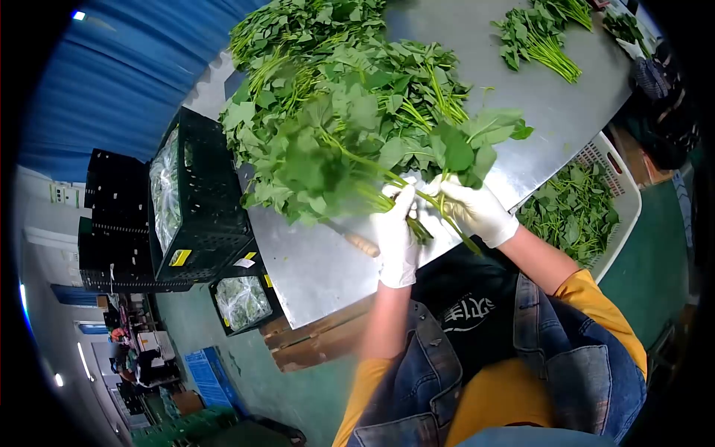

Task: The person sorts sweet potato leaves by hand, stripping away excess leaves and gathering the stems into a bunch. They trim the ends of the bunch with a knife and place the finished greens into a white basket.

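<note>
My left hand [398, 238], in a white glove, is closed around the stems of a bunch of leafy greens [313, 156], whose leaves are blurred. My right hand [473, 208], also gloved, pinches a leafy stem [453, 211] close beside it, with leaves above the fingers and the stem end hanging below. Behind both hands a large heap of greens [298, 82] covers part of the metal table [320, 276]. A wooden handle [362, 243] lies on the table left of my left hand.
A white basket [629, 201] of loose leaves stands at the right. Dark crates [208, 186] with plastic-wrapped greens are at the left. More bunches [547, 48] lie at the table's far right, near another person's dark sleeve [659, 82].
</note>
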The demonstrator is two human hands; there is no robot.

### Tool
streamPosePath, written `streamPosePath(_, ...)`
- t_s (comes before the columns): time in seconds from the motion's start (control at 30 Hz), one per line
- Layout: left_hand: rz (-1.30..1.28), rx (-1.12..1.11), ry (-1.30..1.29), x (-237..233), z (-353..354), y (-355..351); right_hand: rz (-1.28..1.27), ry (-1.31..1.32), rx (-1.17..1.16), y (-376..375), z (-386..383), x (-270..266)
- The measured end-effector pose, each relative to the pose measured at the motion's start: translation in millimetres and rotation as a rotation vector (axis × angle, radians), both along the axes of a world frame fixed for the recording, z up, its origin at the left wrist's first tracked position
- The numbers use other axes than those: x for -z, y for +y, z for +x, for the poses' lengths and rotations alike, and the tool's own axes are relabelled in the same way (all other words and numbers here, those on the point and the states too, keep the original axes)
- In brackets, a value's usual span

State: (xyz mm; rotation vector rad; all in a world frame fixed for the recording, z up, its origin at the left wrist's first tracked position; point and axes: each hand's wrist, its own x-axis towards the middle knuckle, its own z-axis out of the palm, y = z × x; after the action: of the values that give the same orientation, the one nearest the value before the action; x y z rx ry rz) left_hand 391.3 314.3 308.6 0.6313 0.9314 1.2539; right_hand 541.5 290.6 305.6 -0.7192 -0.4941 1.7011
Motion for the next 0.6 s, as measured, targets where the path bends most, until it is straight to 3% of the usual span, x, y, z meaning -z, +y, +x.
streamPosePath(0.03,0.071,-0.042,0.039,2.4,-3.1,2.6,0.029,-0.052,0.031,-6.1,6.2,-2.8)
streamPosePath(0.07,0.142,-0.085,0.078,2.1,-7.3,6.0,-0.134,0.106,0.027,-4.5,13.9,25.0)
streamPosePath(0.1,-0.043,-0.237,0.228,-12.8,-10.7,13.7,0.054,0.010,0.074,-13.9,29.0,23.7)
streamPosePath(0.13,-0.006,-0.250,0.092,-25.1,-20.3,12.1,0.244,-0.086,0.118,-24.5,45.5,23.4)
streamPosePath(0.2,0.035,-0.368,-0.185,-22.5,-50.1,27.7,-0.009,0.279,0.437,-39.8,94.1,61.5)
streamPosePath(0.23,0.043,-0.382,-0.180,-23.8,-58.9,29.6,0.231,0.580,0.271,-46.5,147.7,106.5)
streamPosePath(0.27,0.020,-0.362,-0.214,-25.0,-68.2,28.6,-0.065,0.435,0.849,-48.9,158.8,67.4)
streamPosePath(0.3,-0.005,-0.345,-0.245,-24.8,-77.1,26.3,0.322,0.766,0.601,-61.2,218.1,109.1)
streamPosePath(0.33,-0.001,-0.364,-0.232,-21.1,-82.8,24.9,0.307,0.718,0.733,-70.5,264.6,130.7)
streamPosePath(0.37,0.056,-0.315,-0.211,-13.8,-83.0,25.7,0.287,1.004,0.717,-78.2,277.3,119.5)
streamPosePath(0.4,0.114,-0.264,-0.192,-6.5,-81.4,26.6,0.238,1.046,0.754,-81.9,272.5,102.7)
streamPosePath(0.47,0.058,-0.183,-0.276,2.5,-76.4,28.0,0.184,0.907,0.723,-72.7,248.8,96.8)
streamPosePath(0.57,-0.041,-0.064,-0.450,39.3,-70.0,38.1,0.212,0.690,0.309,-48.4,182.3,82.7)
streamPosePath(0.6,-0.032,-0.043,-0.442,37.2,-65.4,34.9,0.140,0.465,0.271,-41.2,157.8,71.5)
